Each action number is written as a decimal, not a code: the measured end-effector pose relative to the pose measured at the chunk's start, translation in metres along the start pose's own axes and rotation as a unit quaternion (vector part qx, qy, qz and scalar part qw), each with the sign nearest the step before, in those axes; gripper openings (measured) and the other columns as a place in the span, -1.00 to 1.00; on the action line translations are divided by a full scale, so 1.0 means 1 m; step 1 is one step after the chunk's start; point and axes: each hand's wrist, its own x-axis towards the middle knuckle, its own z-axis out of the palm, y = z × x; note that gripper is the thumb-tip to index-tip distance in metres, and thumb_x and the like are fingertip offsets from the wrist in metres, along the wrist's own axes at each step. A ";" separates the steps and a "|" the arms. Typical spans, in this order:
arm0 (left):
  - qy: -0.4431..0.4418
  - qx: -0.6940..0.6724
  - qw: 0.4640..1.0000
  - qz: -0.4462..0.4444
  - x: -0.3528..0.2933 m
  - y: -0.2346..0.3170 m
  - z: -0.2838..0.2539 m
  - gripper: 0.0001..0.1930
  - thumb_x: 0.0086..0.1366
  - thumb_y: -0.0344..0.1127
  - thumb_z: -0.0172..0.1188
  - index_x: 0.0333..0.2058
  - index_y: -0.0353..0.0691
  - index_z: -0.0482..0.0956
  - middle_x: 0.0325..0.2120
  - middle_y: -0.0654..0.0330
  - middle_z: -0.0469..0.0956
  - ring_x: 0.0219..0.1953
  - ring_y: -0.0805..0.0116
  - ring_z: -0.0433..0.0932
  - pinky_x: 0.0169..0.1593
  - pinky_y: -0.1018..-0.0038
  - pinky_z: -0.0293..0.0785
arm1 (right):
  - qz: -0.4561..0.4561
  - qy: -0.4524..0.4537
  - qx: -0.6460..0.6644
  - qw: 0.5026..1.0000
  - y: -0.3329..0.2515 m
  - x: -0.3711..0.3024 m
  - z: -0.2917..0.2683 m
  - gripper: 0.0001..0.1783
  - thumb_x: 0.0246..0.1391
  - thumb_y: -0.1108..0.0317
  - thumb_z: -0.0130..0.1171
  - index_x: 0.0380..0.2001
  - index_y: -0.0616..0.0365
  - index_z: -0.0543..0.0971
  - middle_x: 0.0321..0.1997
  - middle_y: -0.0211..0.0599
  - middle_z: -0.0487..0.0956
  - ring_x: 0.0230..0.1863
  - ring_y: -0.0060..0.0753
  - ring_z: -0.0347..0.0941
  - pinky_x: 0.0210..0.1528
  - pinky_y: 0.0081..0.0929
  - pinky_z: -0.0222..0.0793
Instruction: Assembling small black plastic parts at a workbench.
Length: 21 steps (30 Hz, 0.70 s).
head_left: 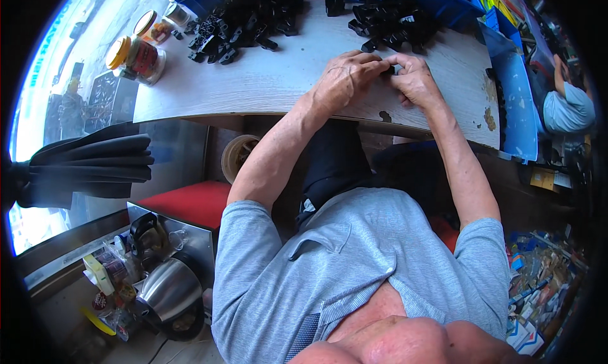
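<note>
Above the white table (253, 88), near its front edge, my two hands meet at a small black part (388, 71). Bent fingers of my left hand (345, 76) close on it from the left. From the right, my right hand (415, 82) pinches it with thumb and index finger. Most of the part is hidden by the fingers, so its exact kind does not show. Just beyond my hands lies a heap of black plastic parts (399, 25). A larger heap of similar black parts (234, 31) spreads farther left, and one black piece (334, 7) sits between the heaps.
Blue bins (459, 8) line the table's back, and another blue bin (518, 101) stands along its right end. Yellow-lidded jar (142, 60) and a second jar (152, 30) stand at left. A metal kettle (171, 288) is lower left. Another person (569, 107) appears far right.
</note>
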 end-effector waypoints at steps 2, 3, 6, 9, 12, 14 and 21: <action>-0.016 0.061 0.998 -0.024 -0.002 0.002 0.001 -0.62 0.29 -0.48 0.25 0.08 -0.05 0.65 0.01 0.10 0.65 0.00 0.09 0.64 0.08 0.27 0.61 | 0.002 -0.010 0.003 1.000 0.001 -0.002 0.000 -0.65 0.01 0.49 0.18 -0.08 0.08 0.63 -0.72 -0.53 0.38 -0.78 -0.65 0.29 -0.73 -0.60 0.23; -0.017 0.058 0.998 -0.023 -0.004 0.004 0.001 -0.62 0.29 -0.48 0.25 0.08 -0.05 0.65 0.01 0.10 0.65 0.00 0.09 0.64 0.08 0.27 0.61 | -0.001 0.000 0.001 1.000 0.002 -0.003 0.002 -0.65 0.01 0.49 0.18 -0.08 0.08 0.63 -0.72 -0.53 0.37 -0.77 -0.65 0.29 -0.73 -0.60 0.23; -0.014 0.062 0.997 -0.031 -0.005 0.013 -0.003 -0.55 0.29 -0.46 0.25 0.16 0.00 0.60 0.09 0.15 0.61 0.09 0.07 0.59 0.17 0.21 0.55 | -0.008 0.004 -0.001 1.000 0.003 -0.001 -0.002 -0.65 0.02 0.49 0.18 -0.07 0.08 0.63 -0.73 -0.53 0.37 -0.78 -0.64 0.29 -0.73 -0.59 0.23; -0.023 0.096 0.993 -0.058 -0.009 0.021 -0.002 -0.50 0.31 -0.44 0.23 0.23 0.04 0.54 0.15 0.18 0.57 0.15 0.07 0.54 0.23 0.19 0.49 | -0.013 0.008 0.001 1.000 0.005 -0.001 0.001 -0.65 0.02 0.49 0.18 -0.06 0.09 0.62 -0.73 -0.54 0.37 -0.78 -0.64 0.28 -0.74 -0.59 0.22; -0.027 0.111 0.991 -0.073 -0.011 0.024 -0.002 -0.49 0.33 -0.42 0.21 0.25 0.06 0.51 0.18 0.18 0.55 0.17 0.08 0.53 0.26 0.19 0.45 | -0.012 0.009 0.004 1.000 0.002 -0.001 0.002 -0.65 0.03 0.50 0.18 -0.06 0.09 0.62 -0.73 -0.54 0.36 -0.78 -0.64 0.28 -0.75 -0.59 0.19; -0.039 0.149 0.985 -0.074 -0.013 0.025 -0.002 -0.52 0.37 -0.41 0.13 0.26 0.05 0.50 0.18 0.18 0.54 0.17 0.08 0.53 0.25 0.18 0.44 | -0.010 -0.005 0.007 1.000 0.002 -0.001 0.001 -0.66 0.04 0.51 0.17 -0.06 0.10 0.62 -0.73 -0.54 0.36 -0.78 -0.64 0.27 -0.75 -0.58 0.18; -0.041 0.111 0.990 -0.081 -0.017 0.033 -0.007 -0.56 0.38 -0.36 0.07 0.22 0.04 0.51 0.14 0.21 0.55 0.15 0.13 0.52 0.18 0.15 0.43 | 0.007 -0.012 0.001 1.000 0.004 0.000 -0.001 -0.64 0.02 0.50 0.24 -0.06 0.06 0.66 -0.71 -0.49 0.42 -0.75 -0.62 0.31 -0.73 -0.57 0.19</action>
